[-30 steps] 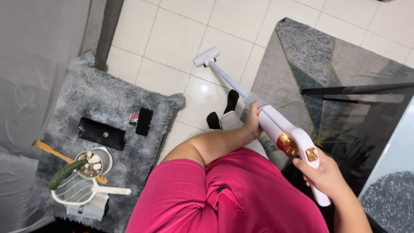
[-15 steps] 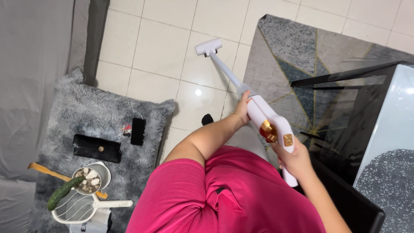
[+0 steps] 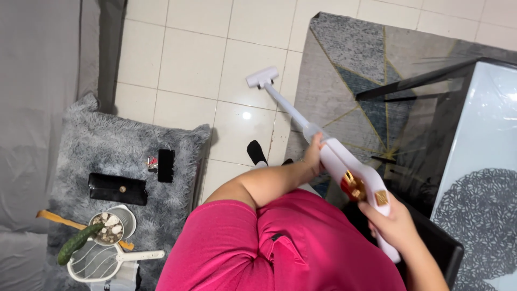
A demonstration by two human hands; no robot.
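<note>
Stick vacuum (image 3: 344, 172), white with red and gold trim, runs diagonally from lower right toward frame centre. Its floor head (image 3: 262, 77) rests on pale floor tile (image 3: 188, 59), just beside the left edge of the grey patterned rug (image 3: 344, 70). Right hand (image 3: 396, 226) wrapped closed around the handle. Left hand (image 3: 313, 156) closed around the body where the tube begins.

Progress, judged: head is on bare tile; no visible dirt or cleaned streak shows, so cannot tell how much floor is covered. Rug looks unmarked either way.

Right side: glass table (image 3: 484, 134). Left: shaggy grey mat (image 3: 118, 145) holding black wallet (image 3: 117, 188), cup (image 3: 110, 226), cucumber (image 3: 78, 243), racket-shaped swatter (image 3: 99, 261).
</note>
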